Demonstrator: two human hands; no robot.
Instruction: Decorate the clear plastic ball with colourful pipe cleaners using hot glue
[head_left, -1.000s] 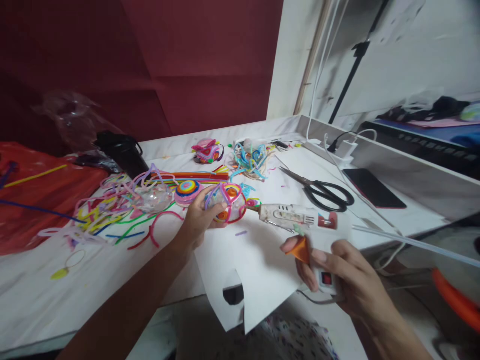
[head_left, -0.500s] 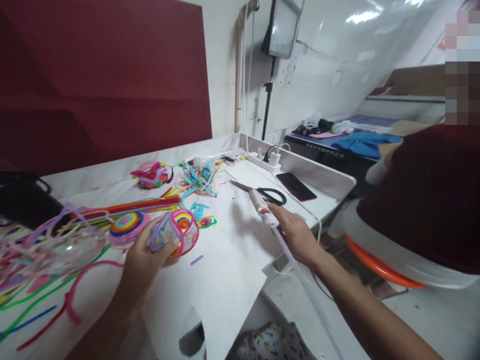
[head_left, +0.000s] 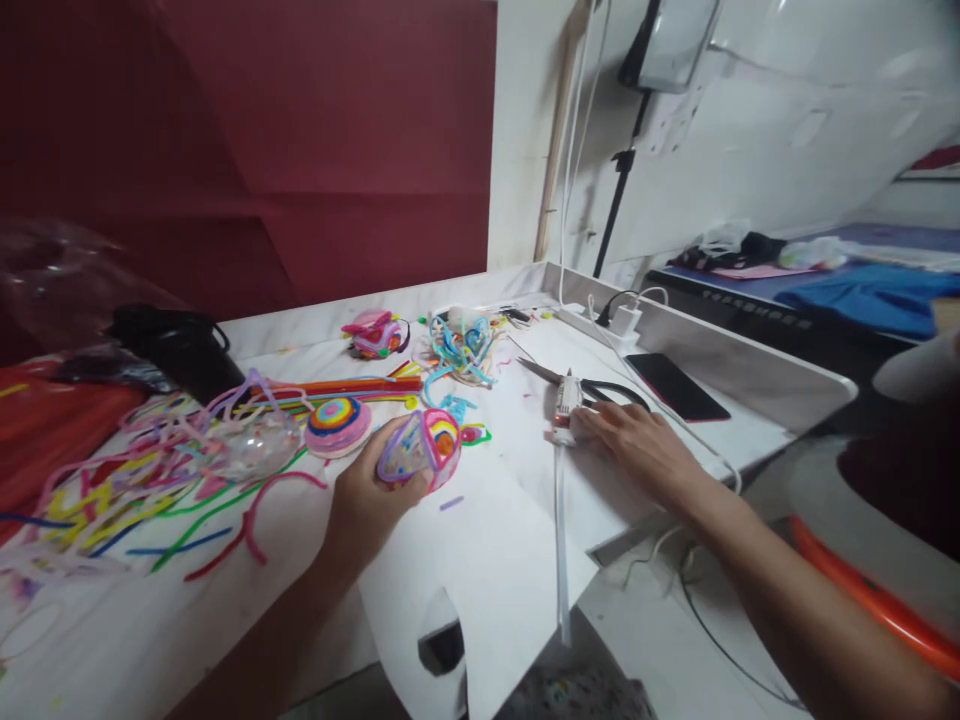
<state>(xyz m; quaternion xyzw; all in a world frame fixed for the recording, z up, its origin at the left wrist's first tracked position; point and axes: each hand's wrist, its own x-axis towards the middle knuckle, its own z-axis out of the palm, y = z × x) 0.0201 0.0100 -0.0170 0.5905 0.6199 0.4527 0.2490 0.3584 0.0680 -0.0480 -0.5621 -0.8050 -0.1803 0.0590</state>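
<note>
Glue gun [head_left: 568, 402] — lay towards the right of the surface [head_left: 112, 640], pointed nozzle-first away from the person, with a long axis running almost straight from near to far. Overlapped the scissors [head_left: 539, 369] at the nozzle end in this view; trailed a translucent glue stick [head_left: 562, 560] back along the same line, over the white paper [head_left: 495, 580] and towards the near edge. Was met from the right by the right hand [head_left: 630, 437], palm down, with fingers reaching the casing. Could not tell a grip from a mere touch, with the underside of that hand hidden.

Gripped the decorated ball [head_left: 405, 450] firmly in the left hand [head_left: 371, 492], near the paper's far-left part — nearly round, with a purple-edged clear panel facing the viewer and an orange-and-yellow ring turned right. Lay close by: to the left, a striped dome [head_left: 337, 425]; to the right, a small green-edged piece [head_left: 474, 434]. Beyond the right hand, lay flat: a dark phone [head_left: 679, 387].
</note>
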